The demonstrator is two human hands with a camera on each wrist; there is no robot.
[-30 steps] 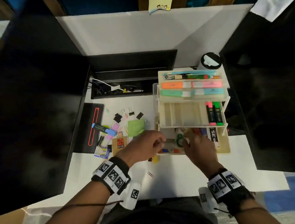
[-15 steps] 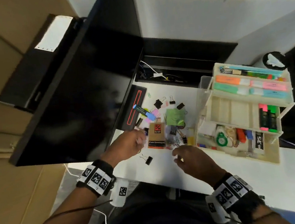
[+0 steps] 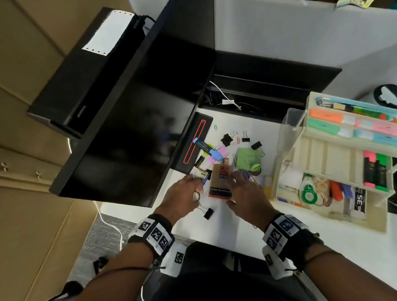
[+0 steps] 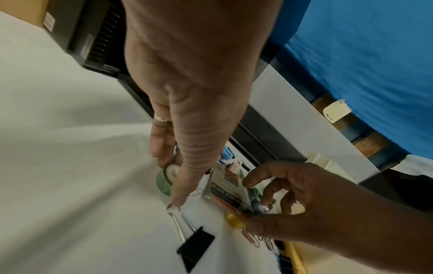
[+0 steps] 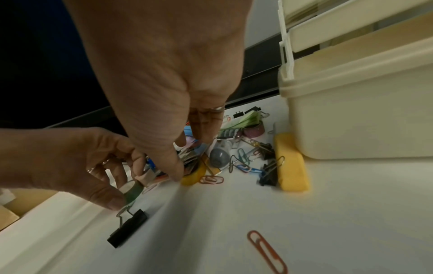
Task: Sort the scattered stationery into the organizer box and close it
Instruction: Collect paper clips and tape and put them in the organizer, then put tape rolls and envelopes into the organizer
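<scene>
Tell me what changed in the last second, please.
Both hands left the open cream plastic organizer box for the scattered pile to its left. The left hand now pinches a small green roll of tape; the right hand grasps the brown coin-envelope packet. The box's contents look unchanged.

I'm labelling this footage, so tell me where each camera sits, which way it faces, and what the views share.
Head: worn on the head, facing down at the desk and open organizer box; shows both forearms, left hand, right hand.
Left wrist: looks along the left fingers at the green tape roll in their grip; right hand opposite.
Right wrist: looks along the right fingers at the scattered clips beside the box; left hand alongside.
Shared: all three show the black binder clip.
</scene>
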